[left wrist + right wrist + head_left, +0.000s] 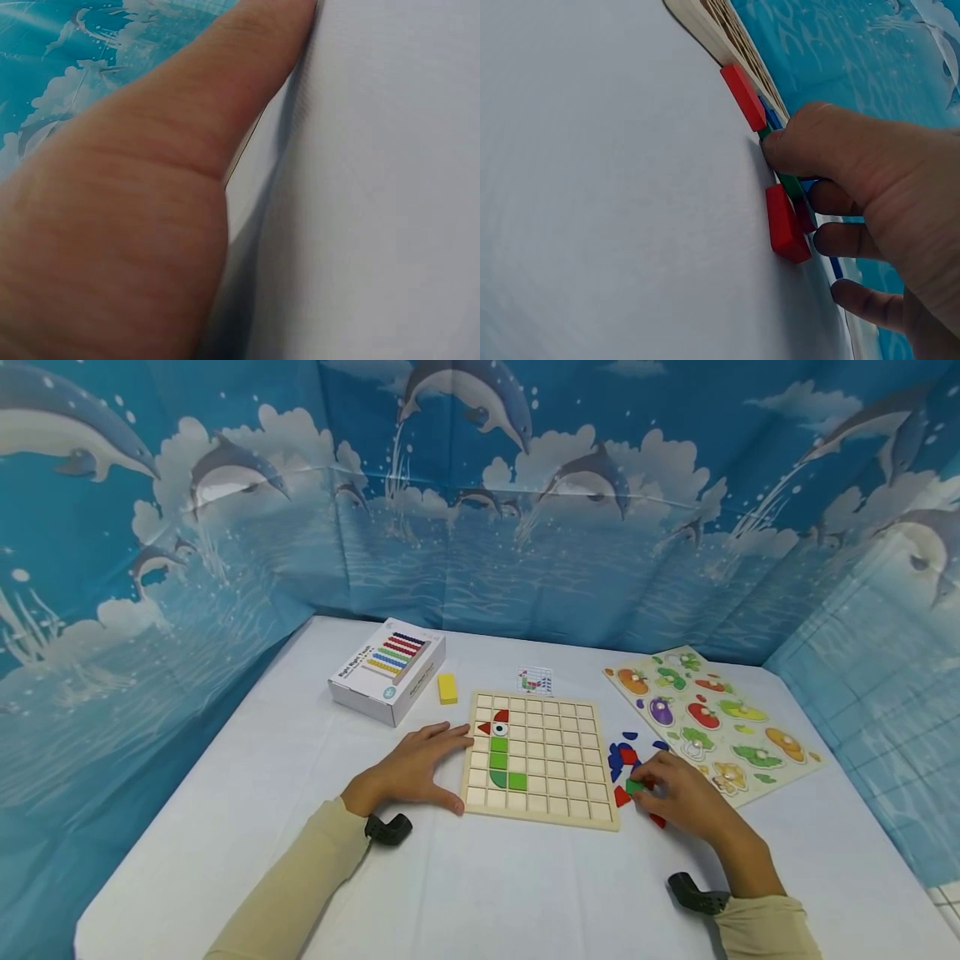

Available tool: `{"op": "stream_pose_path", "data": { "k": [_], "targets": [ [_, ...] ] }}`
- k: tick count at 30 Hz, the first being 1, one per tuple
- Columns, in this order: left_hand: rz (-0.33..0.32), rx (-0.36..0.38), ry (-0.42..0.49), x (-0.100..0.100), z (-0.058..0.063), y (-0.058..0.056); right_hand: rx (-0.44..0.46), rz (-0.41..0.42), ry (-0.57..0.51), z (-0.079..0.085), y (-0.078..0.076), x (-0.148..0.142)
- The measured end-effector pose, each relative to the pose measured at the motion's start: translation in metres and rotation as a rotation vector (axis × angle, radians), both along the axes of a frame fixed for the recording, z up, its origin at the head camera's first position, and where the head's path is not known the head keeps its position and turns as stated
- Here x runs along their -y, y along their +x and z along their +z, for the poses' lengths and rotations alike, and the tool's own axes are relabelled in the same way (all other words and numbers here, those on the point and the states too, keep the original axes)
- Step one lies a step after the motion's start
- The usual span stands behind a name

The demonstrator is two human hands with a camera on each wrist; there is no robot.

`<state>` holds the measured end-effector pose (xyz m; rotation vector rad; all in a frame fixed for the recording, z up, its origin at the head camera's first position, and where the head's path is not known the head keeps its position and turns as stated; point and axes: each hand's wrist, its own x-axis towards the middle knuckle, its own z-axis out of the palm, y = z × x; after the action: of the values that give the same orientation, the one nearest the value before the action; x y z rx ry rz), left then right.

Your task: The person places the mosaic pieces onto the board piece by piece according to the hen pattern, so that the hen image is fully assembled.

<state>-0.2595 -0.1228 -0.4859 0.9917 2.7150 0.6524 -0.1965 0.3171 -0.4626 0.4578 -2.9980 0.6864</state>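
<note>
A wooden grid board [555,817] lies on the white table. On its left side sit red pieces, a white piece with an eye [499,729] and several green pieces [498,760]. My left hand [412,768] rests at the board's left edge, its thumb and fingers spread; in the left wrist view its thumb side [150,172] fills much of the picture. Right of the board, my right hand [686,793] pinches a green block [790,184] between thumb and fingers. Around it lie a red block [786,225], another red block [742,96] and several blue pieces [617,758].
A small picture card [535,681] lies behind the board. To the left stand a white toy box [386,672] and a yellow block [447,688]. A vegetable puzzle board [705,710] lies at the right. A dolphin-print curtain [480,560] hangs behind the table.
</note>
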Motion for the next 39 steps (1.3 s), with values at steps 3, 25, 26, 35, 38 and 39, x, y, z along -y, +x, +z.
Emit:
{"op": "stream_pose_path", "data": {
  "k": [3, 25, 26, 35, 38, 39],
  "targets": [
    [0.005, 0.013, 0.005, 0.000, 0.000, 0.001, -0.011, 0.004, 0.019, -0.001, -0.001, 0.000],
    [0.002, 0.004, 0.016, 0.001, 0.000, 0.002, -0.158, 0.100, -0.071, -0.007, -0.008, 0.013],
    [0.002, 0.003, 0.013, 0.001, 0.000, 0.002, -0.160, 0.107, -0.080, -0.007, -0.009, 0.015],
    [0.012, -0.002, -0.014, -0.001, -0.002, -0.002, -0.138, 0.234, -0.141, -0.004, -0.018, 0.044],
    [0.015, -0.003, -0.015, 0.000, -0.002, -0.002, -0.130, 0.273, -0.127, -0.001, -0.022, 0.056],
    [0.014, -0.004, -0.014, 0.000, -0.002, -0.002, -0.126, 0.284, -0.122, 0.000, -0.023, 0.060]
  ]
}}
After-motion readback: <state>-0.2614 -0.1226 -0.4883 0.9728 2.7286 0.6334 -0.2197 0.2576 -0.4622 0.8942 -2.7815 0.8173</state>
